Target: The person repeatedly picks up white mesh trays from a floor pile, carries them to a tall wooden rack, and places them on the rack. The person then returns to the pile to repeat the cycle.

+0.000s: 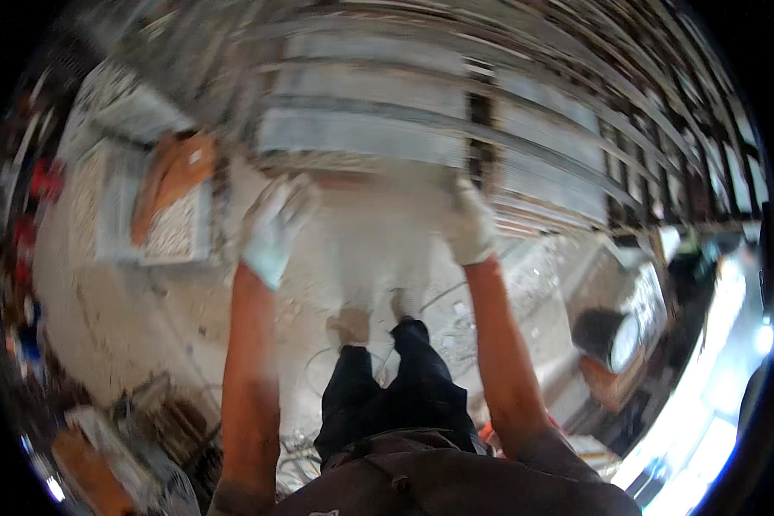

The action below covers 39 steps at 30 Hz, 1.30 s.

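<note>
Both of my hands wear whitish work gloves and reach forward, well apart, with bare forearms below them. My left hand (pixel 277 225) is raised on the left, its fingers smeared by motion, so its grip is unclear. My right hand (pixel 470 222) appears closed at the right edge of a blurred, grey-brown flat shape (pixel 387 219). This shape spans the space between the hands, and the blur hides what it is. Beyond it, long wooden slats (pixel 361 107) cross pale grey sheets (pixel 361 133).
On the left stands a pale box (pixel 202 245) filled with light chips, with an orange-brown piece (pixel 176 176) on top. A dark cylindrical bucket (pixel 606 335) lies at right. Cables (pixel 318 370) run over the dusty floor (pixel 189 318) around my feet. Clutter fills the lower left.
</note>
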Available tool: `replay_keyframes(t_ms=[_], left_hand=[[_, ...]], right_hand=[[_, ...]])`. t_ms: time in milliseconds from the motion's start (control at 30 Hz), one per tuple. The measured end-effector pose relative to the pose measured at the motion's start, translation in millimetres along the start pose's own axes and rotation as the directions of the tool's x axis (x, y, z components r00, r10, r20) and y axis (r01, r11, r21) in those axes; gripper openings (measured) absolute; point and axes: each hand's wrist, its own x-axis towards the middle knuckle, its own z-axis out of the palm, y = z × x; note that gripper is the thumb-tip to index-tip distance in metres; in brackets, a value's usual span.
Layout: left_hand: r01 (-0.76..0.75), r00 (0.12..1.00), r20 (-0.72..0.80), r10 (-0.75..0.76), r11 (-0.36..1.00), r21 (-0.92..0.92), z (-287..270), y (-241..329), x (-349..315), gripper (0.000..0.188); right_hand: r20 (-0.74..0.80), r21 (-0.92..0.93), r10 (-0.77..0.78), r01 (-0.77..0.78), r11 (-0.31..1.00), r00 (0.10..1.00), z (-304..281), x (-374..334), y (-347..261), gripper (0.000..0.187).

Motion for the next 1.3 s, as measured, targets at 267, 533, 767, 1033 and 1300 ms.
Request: replay_keyframes(t_ms=[267,533,767,1033,1300], left_hand=[[-0.031,0.976,-0.211,0.046,0.997,0.073,-0.3,10.6,30.5,0.017],[-0.047,0.959,-0.267,0.092,0.984,0.17,13.7,4.5,32.1,0.015],[-0.074,0.962,-0.241,0.129,0.972,0.223,5.4,4.7,43.1,0.031],[0.069,0.989,-0.145,-0.027,0.953,0.295,-6.3,20.5,17.5,0.034],[0.64,0.768,-0.333,-0.548,0.683,0.352,-106.8,-51.0,-88.3,0.041]], right_hand=[[0.107,0.118,0.011,-0.024,0.993,0.994,7.6,6.7,-35.0,0.033],[-0.056,-0.196,-0.173,0.159,0.968,0.983,4.6,6.6,-22.2,0.021],[0.005,-0.294,-0.161,0.155,0.943,0.987,7.6,8.7,-38.3,0.02],[0.024,0.438,0.18,-0.172,0.882,0.983,12.4,-36.7,-25.9,0.046],[-0.288,0.466,0.615,-0.454,0.759,0.734,26.1,-316.6,134.5,0.031]])
